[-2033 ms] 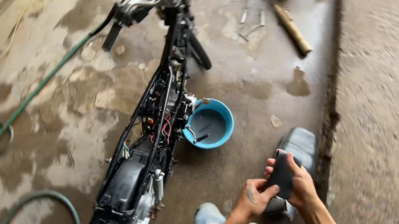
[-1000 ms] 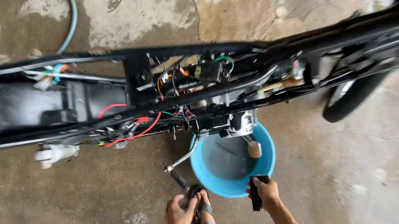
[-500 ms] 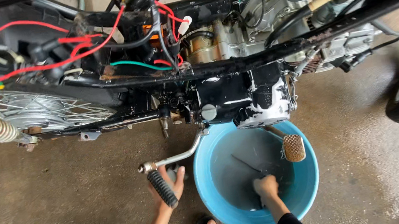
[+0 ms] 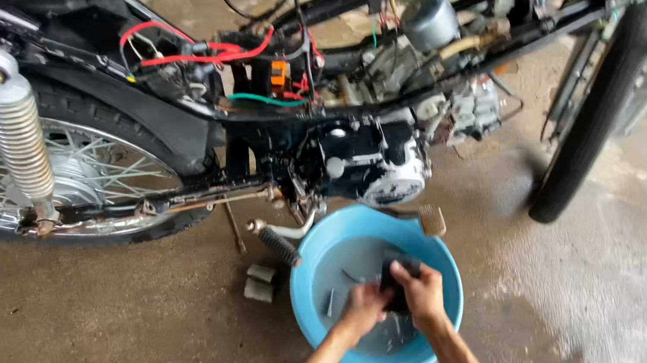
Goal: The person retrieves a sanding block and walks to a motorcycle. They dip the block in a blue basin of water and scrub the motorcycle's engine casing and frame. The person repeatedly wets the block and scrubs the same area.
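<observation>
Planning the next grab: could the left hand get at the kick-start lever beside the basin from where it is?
Probably yes. The left hand is over the blue basin, sharing a dark part with the right hand. The kick-start lever sits beyond the rim with nothing between, though the hand is occupied.

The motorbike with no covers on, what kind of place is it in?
Probably a small repair yard or home garage. The stripped motorbike stands on a stained concrete floor, and both hands, left hand and right hand, hold a dark part over a blue basin.
</observation>
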